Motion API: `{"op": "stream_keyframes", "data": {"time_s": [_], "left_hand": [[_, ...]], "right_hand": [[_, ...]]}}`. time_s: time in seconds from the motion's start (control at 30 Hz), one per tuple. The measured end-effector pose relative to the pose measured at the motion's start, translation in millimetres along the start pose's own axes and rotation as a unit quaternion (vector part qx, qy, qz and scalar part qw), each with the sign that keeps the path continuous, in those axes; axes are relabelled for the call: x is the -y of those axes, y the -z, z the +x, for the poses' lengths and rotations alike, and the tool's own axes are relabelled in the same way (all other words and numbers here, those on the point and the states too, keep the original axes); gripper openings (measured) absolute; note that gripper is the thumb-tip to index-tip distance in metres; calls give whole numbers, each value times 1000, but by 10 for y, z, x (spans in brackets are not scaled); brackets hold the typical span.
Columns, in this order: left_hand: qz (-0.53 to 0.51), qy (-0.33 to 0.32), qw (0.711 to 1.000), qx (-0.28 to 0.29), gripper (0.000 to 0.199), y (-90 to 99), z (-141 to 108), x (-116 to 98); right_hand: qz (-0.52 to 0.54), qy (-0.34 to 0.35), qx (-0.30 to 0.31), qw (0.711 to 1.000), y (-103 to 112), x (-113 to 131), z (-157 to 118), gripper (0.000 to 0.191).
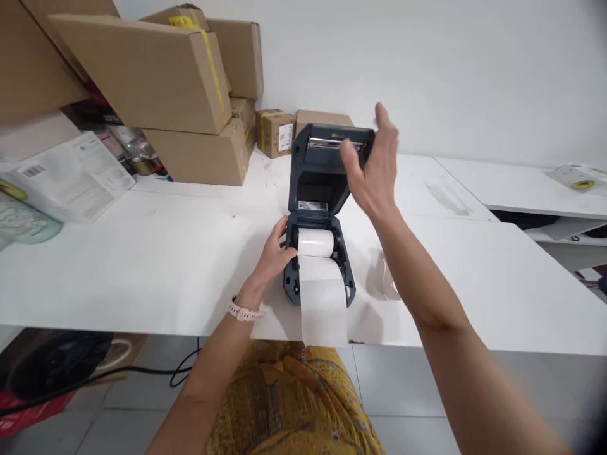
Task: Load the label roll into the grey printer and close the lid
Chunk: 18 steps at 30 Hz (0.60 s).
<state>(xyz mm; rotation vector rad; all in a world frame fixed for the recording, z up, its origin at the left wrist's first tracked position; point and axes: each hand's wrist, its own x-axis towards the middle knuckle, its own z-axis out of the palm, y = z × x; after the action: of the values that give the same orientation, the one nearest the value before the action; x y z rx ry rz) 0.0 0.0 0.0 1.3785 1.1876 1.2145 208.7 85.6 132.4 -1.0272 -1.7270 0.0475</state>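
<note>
A dark label printer point(349, 275) stands on the white table with its lid point(298, 167) raised. Inside sits a white paper roll point(315, 242), and its loose strip point(324, 306) runs forward over the front of the printer and past the table edge. My left hand point(274, 254) rests against the printer's left side, fingers apart, thumb at the rim near the roll. Up at the lid's right edge is my right hand point(379, 165), its fingers spread and the thumb in front of the lid; whether it touches the lid is hard to tell.
Cardboard boxes point(190, 151) are stacked at the back left, with a small taped box point(275, 134) behind the printer. A crumpled white paper piece point(389, 278) lies right of the printer. A label roll point(579, 179) sits at the far right on the table point(142, 265).
</note>
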Motion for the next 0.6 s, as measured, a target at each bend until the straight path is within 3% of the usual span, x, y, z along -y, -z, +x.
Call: {"op": "stream_keyframes", "data": {"time_s": [0.1,0.17,0.27,0.37,0.47,0.6], "left_hand": [[125,-1,990,-64,78,-11,-31,-37],[212,12,974,-74,69,-13,-52,-97],[287,53,956,-33,65,-7,-67,-226],[319,88,943,9,68,14,-64,-336],[325,89,940,46,72,43,-52,-379],[336,72,936,72,73,71,-30,-372]], "right_hand": [[-24,56,53,997,65,135,-262,64],[-46,90,176,979,72,190,-437,52],[-76,79,403,909,16,164,-572,51],[-99,2,553,827,-84,64,-563,72],[-104,-34,616,780,-208,-10,-527,88],[-119,-41,613,780,-352,-60,-507,95]]}}
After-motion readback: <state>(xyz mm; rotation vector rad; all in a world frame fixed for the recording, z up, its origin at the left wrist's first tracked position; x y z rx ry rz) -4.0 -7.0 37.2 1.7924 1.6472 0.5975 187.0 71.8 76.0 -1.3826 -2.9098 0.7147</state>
